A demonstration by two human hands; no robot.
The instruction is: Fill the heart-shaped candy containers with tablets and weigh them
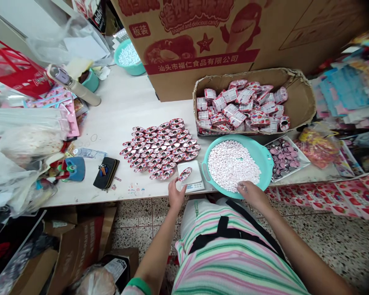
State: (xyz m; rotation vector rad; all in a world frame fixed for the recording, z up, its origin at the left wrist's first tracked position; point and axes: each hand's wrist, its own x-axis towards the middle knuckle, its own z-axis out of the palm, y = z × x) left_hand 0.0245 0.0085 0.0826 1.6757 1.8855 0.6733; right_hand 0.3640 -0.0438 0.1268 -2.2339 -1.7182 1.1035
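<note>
So the little printed packet [185,174] sits on the white scale [197,173] by the worktop's [123,102] near edge, left hand [176,192] right beside it with thumb and fingers spread, though it's hard to tell if they touch. Right hand [250,192] is at the near rim of the teal basin [266,167], fingertips close together over the pale pellets [230,162], and whatever's between them, if anything, can't be made out. Packet looks light, thin-walled and probably slick, so a gentle pinch on its sides seems safest against crushing.
</note>
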